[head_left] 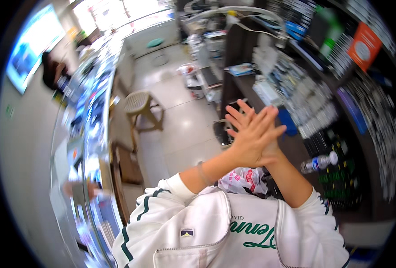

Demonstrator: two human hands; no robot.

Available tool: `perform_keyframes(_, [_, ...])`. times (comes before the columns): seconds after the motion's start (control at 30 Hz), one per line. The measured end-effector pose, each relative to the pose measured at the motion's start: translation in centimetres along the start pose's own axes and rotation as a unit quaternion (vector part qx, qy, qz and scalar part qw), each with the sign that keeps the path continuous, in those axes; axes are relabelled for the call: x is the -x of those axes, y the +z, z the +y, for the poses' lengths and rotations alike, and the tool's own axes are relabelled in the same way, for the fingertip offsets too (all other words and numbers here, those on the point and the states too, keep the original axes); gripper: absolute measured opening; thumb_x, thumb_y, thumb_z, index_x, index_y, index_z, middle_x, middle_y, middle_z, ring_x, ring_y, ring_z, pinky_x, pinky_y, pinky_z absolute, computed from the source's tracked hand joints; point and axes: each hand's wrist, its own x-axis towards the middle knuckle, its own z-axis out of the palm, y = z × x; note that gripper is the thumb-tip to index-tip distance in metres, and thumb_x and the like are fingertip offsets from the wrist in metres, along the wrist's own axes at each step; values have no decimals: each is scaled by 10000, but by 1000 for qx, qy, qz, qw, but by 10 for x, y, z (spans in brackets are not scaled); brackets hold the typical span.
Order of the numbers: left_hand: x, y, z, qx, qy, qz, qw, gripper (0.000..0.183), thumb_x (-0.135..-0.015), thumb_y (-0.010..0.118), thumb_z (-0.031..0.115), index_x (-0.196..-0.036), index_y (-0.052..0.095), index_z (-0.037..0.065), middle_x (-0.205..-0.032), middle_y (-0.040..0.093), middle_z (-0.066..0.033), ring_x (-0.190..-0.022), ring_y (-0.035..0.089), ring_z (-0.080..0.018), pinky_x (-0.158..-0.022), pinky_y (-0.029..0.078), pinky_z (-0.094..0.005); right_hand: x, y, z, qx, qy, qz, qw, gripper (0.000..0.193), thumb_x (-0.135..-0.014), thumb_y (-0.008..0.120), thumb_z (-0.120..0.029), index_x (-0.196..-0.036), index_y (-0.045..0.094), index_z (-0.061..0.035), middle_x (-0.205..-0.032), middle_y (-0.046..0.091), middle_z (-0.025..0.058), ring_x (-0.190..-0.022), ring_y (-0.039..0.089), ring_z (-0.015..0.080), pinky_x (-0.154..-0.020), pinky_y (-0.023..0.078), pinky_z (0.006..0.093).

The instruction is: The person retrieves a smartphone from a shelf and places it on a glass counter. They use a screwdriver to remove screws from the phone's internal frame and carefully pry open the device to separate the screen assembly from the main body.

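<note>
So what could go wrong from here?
The bare left hand overlaps the bare right hand, partly hiding it, so finger details could be misread. A rightward swing might knock the clear plastic bottle with a blue label. The beige plastic stool on the pale tiled floor could trip someone.

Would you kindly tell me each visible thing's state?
Bare left hand, fingers spread, uppermost
Bare right hand, fingers spread, partly hidden beneath
White jacket with dark-striped sleeves, unzipped
Beige plastic stool, upright, unoccupied
Round teal stool, upright, unoccupied
Red-printed white plastic bag, crumpled
Clear plastic bottle, apparently capped
Rectangular wall screen, lit
</note>
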Motion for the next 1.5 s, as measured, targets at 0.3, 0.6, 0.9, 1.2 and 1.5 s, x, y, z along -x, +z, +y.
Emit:
perform_keyframes(0.3, [119,-24,129,-102,-233,60,965,770,-804,581,518,-1423,369,113,-1515,221,-195,-1413,106,-411,-1116,73,-545,85,58,81,-72,162,0,984,931,-839,266,-769,-1493,133,-119,-1554,142,68,-1407,184,277,-1109,211,463])
perform_keyframes(0.6, [256,-155,265,548,-431,481,531,1040,-746,271,864,-1471,227,120,-1452,362,-138,-1315,355,-276,-1079,260,-463,149,220,215,429,-198,-458,753,862,-860,476,-607,-1459,252,-29,-1536,158,193,-1422,168,317,-1122,141,490])
perform_keyframes(0.9, [472,-248,598,440,-128,756,467,882,-805,426,728,-1406,352,86,-1460,277,-271,-1329,282,-466,-1064,252,-602,254,284,466,502,-88,-613,604,645,-846,645,-332,-1392,397,-95,-1466,340,156,-1336,322,380,-1051,239,574])
perform_keyframes(1.2, [558,-223,792,156,-57,874,457,677,-920,379,569,-1395,382,87,-1455,359,-172,-1320,364,-372,-1075,332,-478,325,444,552,392,-68,-682,614,592,-797,695,-135,-1336,455,-84,-1402,422,172,-1211,466,385,-978,404,408])
perform_keyframes(1.5, [574,-241,835,2,-140,915,380,605,-948,392,482,-1380,382,58,-1394,430,-175,-1261,441,-339,-1030,389,-461,362,518,643,318,-57,-717,618,540,-802,687,-119,-1297,475,-76,-1354,454,191,-1178,492,385,-957,423,408])
